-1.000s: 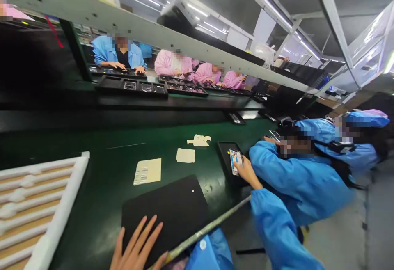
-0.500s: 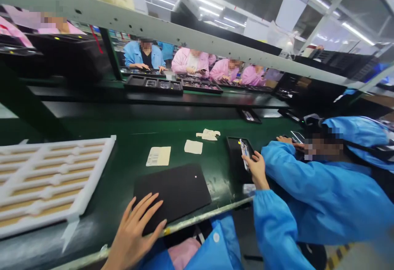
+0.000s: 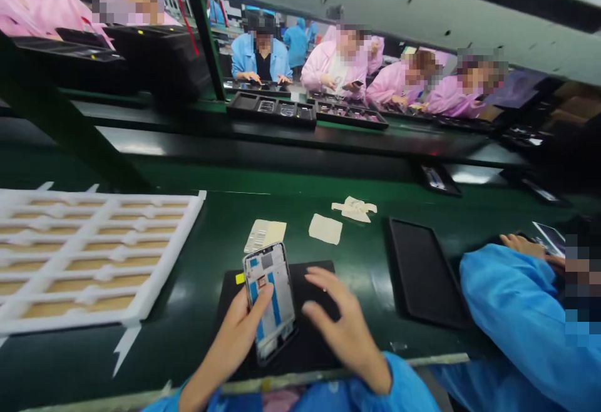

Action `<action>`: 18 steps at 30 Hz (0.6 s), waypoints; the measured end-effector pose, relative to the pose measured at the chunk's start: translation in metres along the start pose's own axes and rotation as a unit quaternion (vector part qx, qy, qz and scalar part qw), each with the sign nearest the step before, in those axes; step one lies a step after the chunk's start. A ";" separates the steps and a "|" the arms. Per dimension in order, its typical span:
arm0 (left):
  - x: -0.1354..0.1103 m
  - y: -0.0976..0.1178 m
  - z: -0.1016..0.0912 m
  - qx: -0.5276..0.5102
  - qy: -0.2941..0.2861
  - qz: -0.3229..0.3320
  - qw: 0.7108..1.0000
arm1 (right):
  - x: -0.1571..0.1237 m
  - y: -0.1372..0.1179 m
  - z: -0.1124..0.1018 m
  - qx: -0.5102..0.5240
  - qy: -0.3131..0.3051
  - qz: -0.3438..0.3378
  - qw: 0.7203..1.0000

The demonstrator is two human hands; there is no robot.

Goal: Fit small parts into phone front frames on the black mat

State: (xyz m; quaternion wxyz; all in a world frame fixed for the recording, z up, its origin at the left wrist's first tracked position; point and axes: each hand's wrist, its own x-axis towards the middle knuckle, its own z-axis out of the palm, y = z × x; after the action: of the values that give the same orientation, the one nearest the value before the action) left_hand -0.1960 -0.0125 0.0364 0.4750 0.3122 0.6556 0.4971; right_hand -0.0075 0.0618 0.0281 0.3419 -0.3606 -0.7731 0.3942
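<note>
My left hand [image 3: 239, 324] grips a phone frame [image 3: 277, 312] by its left side, thumb lying across its face. The frame is silvery grey with blue strips, and a yellow tab [image 3: 240, 278] sticks out at its left edge. It is held tilted above a black mat [image 3: 319, 330]. Just right of the frame, my right hand [image 3: 342, 324] is apart from it, fingers spread with nothing in them. Beyond the mat lie a sheet of barcode labels [image 3: 265, 235], a cream paper piece [image 3: 325, 229] and a crumpled paper [image 3: 355, 209].
On the left stands a white divided rack [image 3: 159, 274]. A black tray [image 3: 425, 274] lies to the right, beside a co-worker's blue sleeve [image 3: 507, 299]. Trays of parts [image 3: 272, 111] line the far shelf, with several co-workers behind it. The bench's front edge [image 3: 436, 359] runs nearby.
The phone frame has come from the black tray on the right to above the mat, passing from my right hand to my left. My left hand has lifted off the mat. The view has shifted.
</note>
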 end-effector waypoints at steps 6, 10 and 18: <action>0.018 0.005 -0.028 0.178 -0.149 0.015 0.973 | 0.088 0.100 -0.019 -0.165 0.077 -0.025 0.983; 0.015 0.010 -0.026 0.316 -0.236 0.053 0.917 | 0.089 0.102 -0.015 -0.169 0.084 -0.053 0.981; 0.053 0.043 -0.029 0.432 -0.259 0.131 0.854 | 0.128 0.039 0.031 -0.094 -0.033 -0.077 0.992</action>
State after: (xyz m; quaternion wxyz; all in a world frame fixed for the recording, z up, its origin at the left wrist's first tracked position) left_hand -0.2447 0.0379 0.0624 0.3755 0.6863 0.6107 0.1227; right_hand -0.0866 0.1728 0.0119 0.3102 -0.3170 -0.8433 0.3036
